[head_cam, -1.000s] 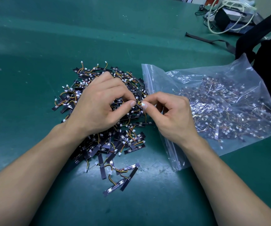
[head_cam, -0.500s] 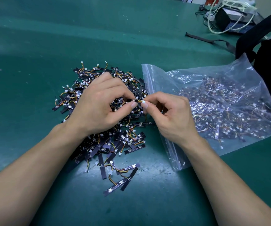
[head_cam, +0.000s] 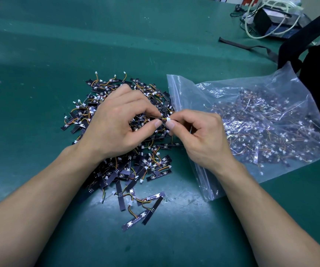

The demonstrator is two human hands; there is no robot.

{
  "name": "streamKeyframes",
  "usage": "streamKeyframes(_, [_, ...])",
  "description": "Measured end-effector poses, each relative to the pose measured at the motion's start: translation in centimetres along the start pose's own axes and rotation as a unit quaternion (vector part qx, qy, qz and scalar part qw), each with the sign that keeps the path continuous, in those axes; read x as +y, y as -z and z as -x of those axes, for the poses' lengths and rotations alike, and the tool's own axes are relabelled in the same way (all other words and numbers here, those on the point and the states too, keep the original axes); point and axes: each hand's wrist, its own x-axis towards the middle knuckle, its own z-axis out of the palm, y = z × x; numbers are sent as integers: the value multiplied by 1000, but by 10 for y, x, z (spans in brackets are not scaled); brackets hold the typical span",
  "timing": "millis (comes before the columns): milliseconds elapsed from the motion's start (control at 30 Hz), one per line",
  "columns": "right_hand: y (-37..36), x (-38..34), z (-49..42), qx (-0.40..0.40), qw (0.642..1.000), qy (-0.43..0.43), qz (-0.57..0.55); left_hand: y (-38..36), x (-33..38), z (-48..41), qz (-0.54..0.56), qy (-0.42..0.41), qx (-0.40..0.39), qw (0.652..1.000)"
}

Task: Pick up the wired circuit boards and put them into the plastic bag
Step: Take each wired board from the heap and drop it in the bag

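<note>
circuit boards [head_cam: 128, 166] heaped left of plastic bag [head_cam: 261, 105], both on table [head_cam: 39, 74]

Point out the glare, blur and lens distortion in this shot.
Head view: glare on the plastic bag veils the boards inside; a bright patch washes the green table below the pile; the wide lens swells the forearms toward the corners; the left hand and right hand, pinching one wired board, look fairly sharp.

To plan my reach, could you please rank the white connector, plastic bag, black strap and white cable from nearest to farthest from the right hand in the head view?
1. white connector: pinched in the right hand, at its fingertips.
2. plastic bag: under and right of the hand.
3. black strap: far back on the table.
4. white cable: farthest, back right corner.
</note>
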Motion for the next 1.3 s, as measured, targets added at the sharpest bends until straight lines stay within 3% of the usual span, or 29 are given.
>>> streamKeyframes(300, [-2, -3, 1, 18, 999, -37, -14, 0, 0, 0, -4, -8, 10, 1000])
streamKeyframes(567, [0, -1, 0, 15, 1000, 2, 6, -1, -1, 1, -1, -4, 5, 1000])
streamKeyframes(867, [-1, -2, 1, 19, 999, -35, -10, -1, -1, 1, -9, -1, 5, 1000])
streamKeyframes(1300, [-1, -2, 1, 12, 1000, -12, 11, 0, 1, 1, 2, 12, -5, 1000])
